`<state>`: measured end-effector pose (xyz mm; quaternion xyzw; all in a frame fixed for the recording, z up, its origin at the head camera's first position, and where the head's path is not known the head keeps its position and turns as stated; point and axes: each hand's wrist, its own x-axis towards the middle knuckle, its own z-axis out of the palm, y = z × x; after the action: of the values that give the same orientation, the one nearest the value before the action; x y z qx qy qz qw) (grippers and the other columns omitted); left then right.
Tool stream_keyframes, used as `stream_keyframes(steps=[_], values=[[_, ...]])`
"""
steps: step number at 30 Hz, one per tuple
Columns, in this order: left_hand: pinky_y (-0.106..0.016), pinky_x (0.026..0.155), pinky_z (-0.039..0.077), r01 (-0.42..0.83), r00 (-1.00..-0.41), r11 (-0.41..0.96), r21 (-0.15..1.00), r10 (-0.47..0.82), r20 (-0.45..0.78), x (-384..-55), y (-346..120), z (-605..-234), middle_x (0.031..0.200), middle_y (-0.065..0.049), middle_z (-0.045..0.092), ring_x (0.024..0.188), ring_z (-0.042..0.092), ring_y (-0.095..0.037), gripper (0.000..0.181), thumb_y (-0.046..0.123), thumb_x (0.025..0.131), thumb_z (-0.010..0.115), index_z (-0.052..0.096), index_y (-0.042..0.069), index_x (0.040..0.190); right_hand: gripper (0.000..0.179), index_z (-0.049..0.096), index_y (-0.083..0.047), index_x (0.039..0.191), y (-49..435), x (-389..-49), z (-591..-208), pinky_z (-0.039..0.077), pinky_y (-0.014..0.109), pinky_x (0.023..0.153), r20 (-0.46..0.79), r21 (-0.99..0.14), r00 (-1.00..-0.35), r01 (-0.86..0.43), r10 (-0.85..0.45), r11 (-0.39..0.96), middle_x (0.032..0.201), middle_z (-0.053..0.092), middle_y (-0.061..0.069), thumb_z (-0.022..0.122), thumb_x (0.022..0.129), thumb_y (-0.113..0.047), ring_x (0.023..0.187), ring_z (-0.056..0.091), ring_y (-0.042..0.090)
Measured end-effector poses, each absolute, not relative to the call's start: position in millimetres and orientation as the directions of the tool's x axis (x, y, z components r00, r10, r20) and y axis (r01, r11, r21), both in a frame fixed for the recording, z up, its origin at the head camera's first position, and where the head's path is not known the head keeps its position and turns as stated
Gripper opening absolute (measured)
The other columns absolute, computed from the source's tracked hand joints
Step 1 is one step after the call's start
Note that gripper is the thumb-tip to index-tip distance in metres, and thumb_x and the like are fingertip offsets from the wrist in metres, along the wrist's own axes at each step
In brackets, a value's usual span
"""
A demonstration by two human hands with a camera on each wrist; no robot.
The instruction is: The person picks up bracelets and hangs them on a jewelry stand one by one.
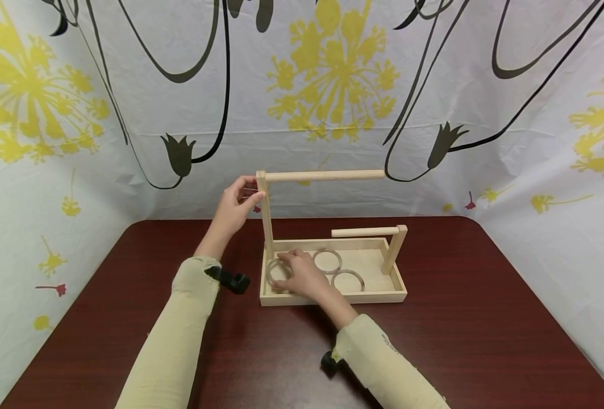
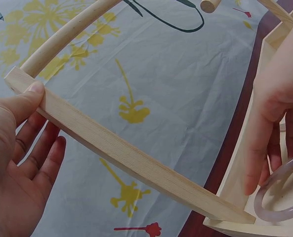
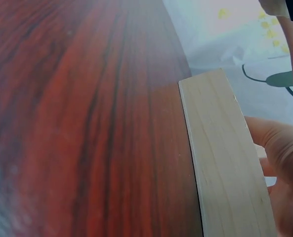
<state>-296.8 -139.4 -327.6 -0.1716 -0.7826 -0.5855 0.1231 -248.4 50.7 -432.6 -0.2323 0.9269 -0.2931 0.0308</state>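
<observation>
On the table stands a pale wooden tray [image 1: 332, 300] with a tall post [image 1: 267, 218] at its left end, carrying a long horizontal rod [image 1: 327, 176]. My left hand [image 1: 234, 207] holds the post near its top, thumb on the near face and fingers behind. Down in the tray, my right hand [image 1: 302, 275] has its fingers spread around a translucent bangle [image 1: 270, 274] beside the post's foot. That bangle [image 2: 265, 214] looks slightly tilted, its right part hidden by the hand. Two more bangles, one behind [image 1: 340, 258] and one in front [image 1: 363, 281], lie right of this hand.
A shorter post [image 1: 395, 250] at the tray's right end bears a short rod [image 1: 365, 232] pointing left. The dark red table [image 1: 465, 318] extends around the tray. Behind it hangs a patterned white cloth [image 1: 302, 153].
</observation>
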Motion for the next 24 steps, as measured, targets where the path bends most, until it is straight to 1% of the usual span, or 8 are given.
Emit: stream_keyframes(steps=[4, 10, 17, 24], values=[[-0.017, 0.073, 0.056, 0.409, -0.913, 0.267, 0.873, 0.127, 0.389, -296.0, -139.4, -327.3, 0.123, -0.023, 0.060, 0.108, 0.062, -0.034, 0.035, 0.014, 0.100, 0.060, 0.055, -0.002, 0.132, 0.071, 0.058, -0.006, 0.138, 51.7, -247.6, -433.0, 0.050, 0.046, 0.101, 0.115, -0.574, -0.889, -0.424, -0.443, 0.700, 0.129, 0.057, 0.016, 0.085, 0.079, -0.034, 0.116, 0.055, 0.035], [-0.018, 0.072, 0.056, 0.406, -0.914, 0.267, 0.874, 0.132, 0.385, -294.5, -139.7, -326.4, 0.123, -0.024, 0.059, 0.109, 0.062, -0.037, 0.035, 0.013, 0.101, 0.059, 0.054, -0.002, 0.132, 0.072, 0.057, -0.007, 0.139, 52.5, -246.7, -432.7, 0.050, 0.047, 0.101, 0.137, -0.622, -0.896, -0.409, -0.422, 0.667, 0.129, 0.056, 0.019, 0.086, 0.077, -0.031, 0.115, 0.055, 0.034], [-0.017, 0.073, 0.056, 0.405, -0.914, 0.266, 0.875, 0.136, 0.382, -294.2, -139.1, -325.1, 0.124, -0.024, 0.059, 0.109, 0.062, -0.036, 0.036, 0.013, 0.101, 0.059, 0.053, -0.002, 0.133, 0.071, 0.057, -0.009, 0.140, 54.0, -246.5, -431.3, 0.050, 0.045, 0.098, 0.167, -0.658, -0.896, -0.412, -0.411, 0.630, 0.124, 0.056, 0.018, 0.086, 0.077, -0.028, 0.112, 0.055, 0.032], [-0.017, 0.073, 0.055, 0.397, -0.918, 0.277, 0.875, 0.135, 0.373, -294.4, -139.1, -325.9, 0.125, -0.023, 0.059, 0.111, 0.061, -0.035, 0.036, 0.015, 0.101, 0.059, 0.053, 0.000, 0.134, 0.068, 0.058, -0.009, 0.138, 56.6, -243.7, -429.0, 0.053, 0.044, 0.095, 0.185, -0.702, -0.890, -0.416, -0.417, 0.578, 0.125, 0.055, 0.018, 0.085, 0.078, -0.026, 0.114, 0.059, 0.034]])
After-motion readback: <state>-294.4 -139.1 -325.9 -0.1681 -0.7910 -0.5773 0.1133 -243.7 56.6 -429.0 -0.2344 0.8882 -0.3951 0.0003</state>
